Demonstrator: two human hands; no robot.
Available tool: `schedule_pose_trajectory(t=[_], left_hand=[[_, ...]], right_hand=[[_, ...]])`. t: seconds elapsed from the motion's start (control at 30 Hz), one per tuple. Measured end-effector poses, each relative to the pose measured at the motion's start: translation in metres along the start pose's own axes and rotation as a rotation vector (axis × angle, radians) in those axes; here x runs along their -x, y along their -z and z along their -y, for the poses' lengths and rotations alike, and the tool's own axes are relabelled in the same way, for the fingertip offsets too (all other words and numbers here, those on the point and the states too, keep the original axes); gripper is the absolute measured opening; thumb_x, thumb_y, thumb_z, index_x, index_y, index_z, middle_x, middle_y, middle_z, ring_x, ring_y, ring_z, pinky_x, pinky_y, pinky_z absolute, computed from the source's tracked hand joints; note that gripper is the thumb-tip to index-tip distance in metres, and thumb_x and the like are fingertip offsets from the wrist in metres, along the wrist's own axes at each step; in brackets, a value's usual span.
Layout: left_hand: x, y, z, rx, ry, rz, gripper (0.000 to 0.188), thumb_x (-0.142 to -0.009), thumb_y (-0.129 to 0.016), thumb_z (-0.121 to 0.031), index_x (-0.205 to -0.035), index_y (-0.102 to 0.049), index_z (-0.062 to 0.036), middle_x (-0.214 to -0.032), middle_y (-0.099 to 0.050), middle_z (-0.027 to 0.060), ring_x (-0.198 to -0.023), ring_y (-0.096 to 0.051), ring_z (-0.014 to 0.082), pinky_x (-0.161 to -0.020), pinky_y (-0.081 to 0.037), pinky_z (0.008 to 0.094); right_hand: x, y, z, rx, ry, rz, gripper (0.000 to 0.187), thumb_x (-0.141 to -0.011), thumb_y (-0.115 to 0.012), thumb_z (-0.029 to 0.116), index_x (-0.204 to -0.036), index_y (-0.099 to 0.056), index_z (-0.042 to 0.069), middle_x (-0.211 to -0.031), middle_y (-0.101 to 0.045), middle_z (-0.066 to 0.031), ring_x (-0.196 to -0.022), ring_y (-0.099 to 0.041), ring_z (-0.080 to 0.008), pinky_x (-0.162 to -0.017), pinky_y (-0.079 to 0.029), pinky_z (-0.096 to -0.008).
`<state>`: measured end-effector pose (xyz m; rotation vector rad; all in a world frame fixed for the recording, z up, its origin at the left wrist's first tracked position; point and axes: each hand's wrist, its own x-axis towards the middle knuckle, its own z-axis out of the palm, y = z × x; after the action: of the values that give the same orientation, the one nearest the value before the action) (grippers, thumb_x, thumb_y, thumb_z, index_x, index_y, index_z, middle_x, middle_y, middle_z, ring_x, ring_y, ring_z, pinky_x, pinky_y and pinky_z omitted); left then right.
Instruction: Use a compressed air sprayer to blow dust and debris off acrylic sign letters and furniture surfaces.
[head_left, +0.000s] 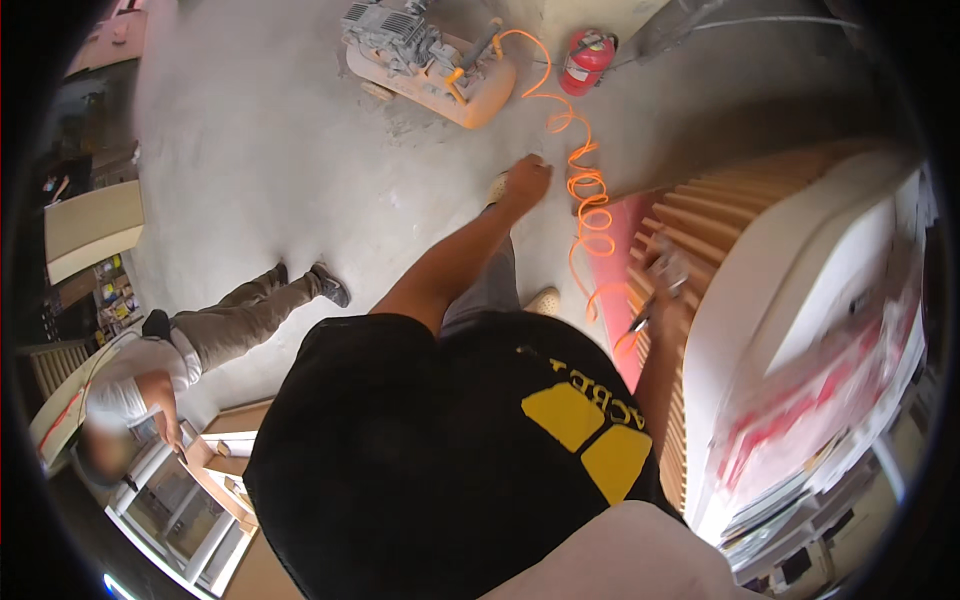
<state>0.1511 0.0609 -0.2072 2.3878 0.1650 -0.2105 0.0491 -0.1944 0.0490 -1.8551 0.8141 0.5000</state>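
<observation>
My right hand is closed around a silvery air tool, partly blurred, with the end of an orange coiled hose running up to it. The tool is close to a row of wooden slats on the curved side of a white-topped counter. Whether it touches the slats I cannot tell. My left hand hangs over the grey floor with its fingers curled in, and nothing shows in it.
An orange air compressor stands on the floor ahead, and a red fire extinguisher is to its right. A pink strip lies along the slats' foot. At left, another person bends over a wooden frame.
</observation>
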Motion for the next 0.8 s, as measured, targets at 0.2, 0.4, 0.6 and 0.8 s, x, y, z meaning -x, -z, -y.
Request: schedule_pose_trajectory(t=[0.2, 0.4, 0.6, 0.8], left_hand=[[-0.161, 0.049, 0.087, -0.455, 0.054, -0.191, 0.045, -0.079, -0.058, -0.019, -0.117, -0.046, 0.0001, -0.119, -0.046, 0.0183, -0.116, -0.041, 0.0345, -0.093, -0.04, 0.0421], [-0.278, 0.025, 0.137, -0.724, 0.007, -0.167, 0.036, -0.081, -0.056, -0.012, -0.112, -0.048, 0.0026, -0.116, -0.048, 0.0211, -0.105, -0.052, 0.0349, -0.09, -0.043, 0.0439], [-0.317, 0.003, 0.15, -0.649, 0.211, 0.194, 0.027, -0.083, -0.053, -0.01, -0.107, -0.052, 0.0012, -0.109, -0.054, 0.0201, -0.1, -0.057, 0.0328, -0.084, -0.047, 0.0406], [-0.327, 0.01, 0.161, -1.162, 0.013, 0.434, 0.018, -0.088, -0.05, -0.014, -0.099, -0.059, -0.004, -0.097, -0.062, 0.015, -0.102, -0.058, 0.0314, -0.082, -0.051, 0.0379]], right_hand=[[-0.046, -0.085, -0.063, -0.154, -0.056, 0.261, 0.027, -0.089, -0.053, 0.019, -0.107, -0.055, -0.001, -0.098, -0.06, -0.0091, -0.094, -0.056, -0.0161, -0.09, -0.039, -0.0323], [-0.078, -0.109, -0.042, -0.114, -0.22, 0.194, 0.03, -0.087, -0.055, 0.025, -0.101, -0.057, -0.001, -0.096, -0.061, -0.009, -0.096, -0.055, -0.0171, -0.091, -0.038, -0.0322], [-0.096, -0.113, -0.035, -0.208, -0.302, 0.09, 0.026, -0.088, -0.054, 0.023, -0.102, -0.056, 0.001, -0.091, -0.061, -0.007, -0.096, -0.054, -0.0165, -0.092, -0.036, -0.0307], [-0.088, -0.116, -0.046, -0.397, -0.373, -0.034, 0.028, -0.089, -0.053, 0.022, -0.105, -0.057, 0.0, -0.089, -0.063, -0.0083, -0.094, -0.055, -0.0183, -0.091, -0.037, -0.0326]])
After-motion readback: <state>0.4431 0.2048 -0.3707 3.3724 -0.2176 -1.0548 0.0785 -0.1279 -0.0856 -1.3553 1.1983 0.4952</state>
